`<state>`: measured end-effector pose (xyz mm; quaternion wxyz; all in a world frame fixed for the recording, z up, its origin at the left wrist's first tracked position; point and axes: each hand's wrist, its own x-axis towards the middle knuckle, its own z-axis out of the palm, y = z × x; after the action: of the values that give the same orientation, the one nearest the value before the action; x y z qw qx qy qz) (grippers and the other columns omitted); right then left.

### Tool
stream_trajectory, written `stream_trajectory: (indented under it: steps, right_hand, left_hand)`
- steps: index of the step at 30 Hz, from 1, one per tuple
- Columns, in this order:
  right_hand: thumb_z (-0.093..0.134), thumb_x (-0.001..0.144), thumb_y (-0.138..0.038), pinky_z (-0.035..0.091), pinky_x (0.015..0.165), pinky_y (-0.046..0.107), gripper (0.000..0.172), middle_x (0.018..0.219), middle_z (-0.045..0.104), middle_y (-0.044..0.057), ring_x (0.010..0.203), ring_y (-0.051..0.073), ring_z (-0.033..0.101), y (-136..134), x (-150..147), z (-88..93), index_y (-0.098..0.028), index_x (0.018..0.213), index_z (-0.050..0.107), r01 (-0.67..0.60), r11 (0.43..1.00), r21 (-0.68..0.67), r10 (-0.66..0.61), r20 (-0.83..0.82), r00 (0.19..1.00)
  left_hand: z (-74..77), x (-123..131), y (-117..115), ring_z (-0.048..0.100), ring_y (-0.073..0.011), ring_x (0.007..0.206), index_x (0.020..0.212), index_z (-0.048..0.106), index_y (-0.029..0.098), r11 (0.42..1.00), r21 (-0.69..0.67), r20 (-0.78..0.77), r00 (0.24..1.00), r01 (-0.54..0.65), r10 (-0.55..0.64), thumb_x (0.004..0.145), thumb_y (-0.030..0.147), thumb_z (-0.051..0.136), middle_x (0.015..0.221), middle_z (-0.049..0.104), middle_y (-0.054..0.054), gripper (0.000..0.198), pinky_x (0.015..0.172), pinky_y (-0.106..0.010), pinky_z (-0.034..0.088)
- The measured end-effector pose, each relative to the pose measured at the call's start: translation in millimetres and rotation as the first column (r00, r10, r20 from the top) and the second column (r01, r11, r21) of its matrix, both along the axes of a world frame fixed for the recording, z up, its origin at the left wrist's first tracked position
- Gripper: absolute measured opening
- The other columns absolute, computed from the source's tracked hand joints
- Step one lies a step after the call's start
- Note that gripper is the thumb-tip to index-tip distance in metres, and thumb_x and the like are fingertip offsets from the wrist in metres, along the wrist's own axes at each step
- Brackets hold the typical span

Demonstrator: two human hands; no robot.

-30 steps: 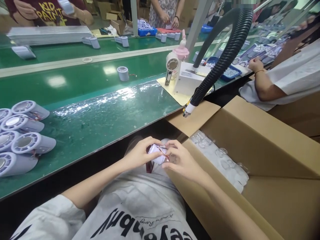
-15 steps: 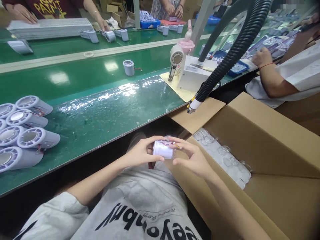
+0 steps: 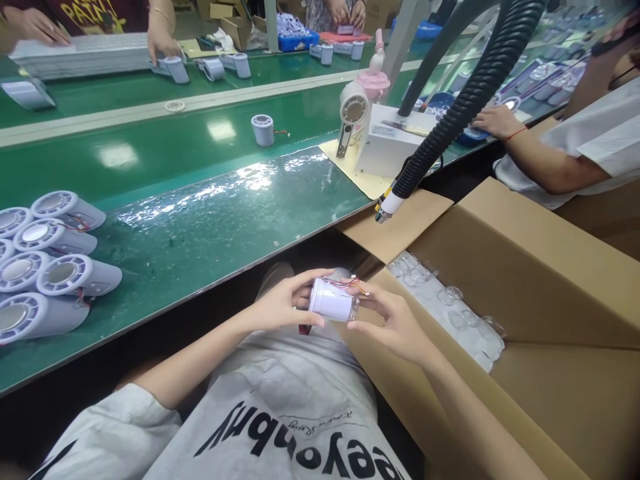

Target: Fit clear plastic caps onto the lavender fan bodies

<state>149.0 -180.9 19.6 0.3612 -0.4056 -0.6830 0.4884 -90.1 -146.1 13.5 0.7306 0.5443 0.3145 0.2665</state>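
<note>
My left hand (image 3: 295,300) is closed round a pale lavender cylindrical fan housing (image 3: 331,301), thumb below and fingers above. The housing lies nearly sideways over my lap, with thin red and yellow wires (image 3: 357,285) coming off its top. At its right end sits a clear plastic piece (image 3: 355,308), pinched by the fingers and thumb of my right hand (image 3: 387,320). Whether that piece is seated on the housing or only touching it, I cannot tell. Similar lavender housings (image 3: 80,275) are stacked on the green bench to the left.
An open cardboard box (image 3: 540,293) at my right holds clear plastic pieces (image 3: 453,310). A black corrugated hose (image 3: 465,100) hangs above it. One housing (image 3: 263,130) stands on the green belt (image 3: 170,157). Co-workers' hands (image 3: 500,122) are at the right and across the belt.
The housing in my hands has shifted slightly right and tilted, showing more of the clear piece at its end. Across the belt, a co-worker's hand has moved left to another fan.
</note>
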Motion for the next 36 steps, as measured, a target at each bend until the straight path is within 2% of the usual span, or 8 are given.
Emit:
stream_trajectory:
  steps: [3,6,12,18,22,26,32,36]
  right_hand:
    - [0.076,0.078,-0.019,0.05,0.102,0.041,0.043,0.129,0.061,0.004,0.12,0.024,0.058,7,0,-17.2,-0.028,0.117,0.061,0.088,0.987,-0.137,-0.113,-0.186,0.976]
    - [0.082,0.069,-0.019,0.051,0.099,0.04,0.043,0.124,0.063,0.005,0.115,0.024,0.06,23,1,-41.8,-0.025,0.107,0.062,0.215,0.947,-0.239,-0.293,-0.37,0.882]
    - [0.083,0.065,-0.032,0.051,0.096,0.043,0.049,0.123,0.063,0.009,0.113,0.026,0.061,73,11,-74.2,-0.023,0.103,0.055,0.433,0.886,-0.165,-0.454,-0.49,0.744]
    - [0.083,0.062,-0.035,0.051,0.097,0.044,0.053,0.122,0.063,0.011,0.111,0.026,0.062,96,17,-79.3,-0.023,0.103,0.052,0.458,0.879,-0.133,-0.457,-0.505,0.732]
    - [0.084,0.062,-0.037,0.051,0.098,0.045,0.051,0.122,0.063,0.012,0.113,0.027,0.062,93,16,-71.1,-0.023,0.1,0.053,0.385,0.916,-0.111,-0.39,-0.465,0.795]
    - [0.084,0.064,-0.032,0.048,0.102,0.047,0.046,0.127,0.062,0.011,0.122,0.028,0.056,63,17,-50.5,-0.022,0.101,0.06,0.285,0.953,-0.107,-0.304,-0.388,0.87]
    - [0.076,0.077,-0.023,0.05,0.103,0.045,0.04,0.131,0.061,0.006,0.12,0.026,0.058,8,21,-4.4,-0.027,0.114,0.062,0.122,0.986,0.117,-0.124,0.011,0.992]
    - [0.076,0.078,-0.027,0.054,0.099,0.045,0.043,0.123,0.065,0.005,0.111,0.026,0.064,-8,19,14.1,-0.027,0.118,0.06,0.062,0.996,0.069,-0.065,0.048,0.997]
  left_hand:
    - [-11.3,13,16,0.06,-0.0277,0.117,0.136,0.05,0.019,0.991,-0.099,0.024,0.995,-0.091,0.093,0.062,0.023,0.085,0.132,0.059,-0.014,0.082,0.098,-0.038,0.049]
    - [-25.1,36,47,0.059,-0.0285,0.119,0.13,0.056,0.015,0.978,-0.128,0.057,0.983,-0.165,0.174,0.059,0.027,0.087,0.13,0.061,-0.015,0.078,0.102,-0.039,0.044]
    - [-28.2,85,118,0.063,-0.028,0.11,0.117,0.065,0.011,0.995,0.001,0.1,0.99,-0.101,0.101,0.061,0.033,0.085,0.118,0.069,-0.015,0.064,0.105,-0.044,0.039]
    - [-21.4,92,139,0.062,-0.0257,0.11,0.116,0.063,0.012,0.995,0.081,0.051,0.997,-0.064,0.06,0.066,0.035,0.082,0.12,0.068,-0.014,0.059,0.105,-0.041,0.039]
    - [-17.9,76,129,0.062,-0.0237,0.109,0.119,0.057,0.013,0.993,0.094,0.0,0.997,-0.071,0.071,0.063,0.032,0.084,0.121,0.065,-0.014,0.064,0.1,-0.039,0.044]
    - [-10.3,52,95,0.064,-0.0219,0.106,0.124,0.053,0.018,0.997,0.077,-0.031,0.999,-0.018,0.021,0.06,0.025,0.086,0.127,0.06,-0.014,0.072,0.092,-0.036,0.05]
    - [12.1,24,31,0.058,-0.0263,0.119,0.135,0.052,0.024,0.948,0.299,-0.111,0.991,0.109,-0.079,0.067,0.023,0.082,0.139,0.053,-0.014,0.074,0.102,-0.04,0.047]
    - [19.9,17,10,0.057,-0.0268,0.12,0.134,0.054,0.028,0.912,0.389,-0.124,0.988,0.13,-0.088,0.068,0.024,0.081,0.136,0.056,-0.011,0.072,0.1,-0.038,0.048]
